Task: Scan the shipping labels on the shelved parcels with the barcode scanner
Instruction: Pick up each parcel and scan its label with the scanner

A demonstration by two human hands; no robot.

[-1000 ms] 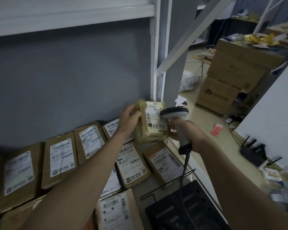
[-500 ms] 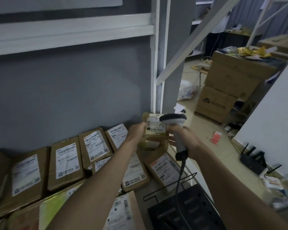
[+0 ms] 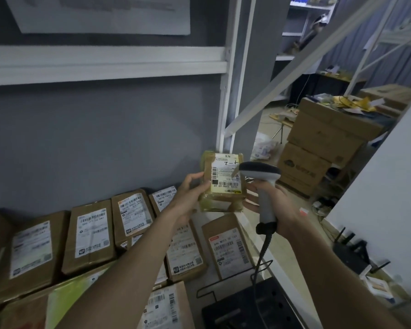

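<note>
Parcel [image 3: 221, 184] in left hand [image 3: 188, 198], beside right hand's [image 3: 280, 207] scanner [image 3: 261, 176].

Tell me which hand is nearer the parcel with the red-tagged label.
Right. The right hand, gripping the scanner, hovers just above that parcel; the left hand is farther left.

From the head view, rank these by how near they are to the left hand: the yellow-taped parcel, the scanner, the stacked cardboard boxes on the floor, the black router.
1. Yellow-taped parcel: held in the left hand, touching it.
2. Scanner: just right of the parcel, gripped by the right hand.
3. Stacked cardboard boxes and black router: both far off to the right; too close to call.
</note>
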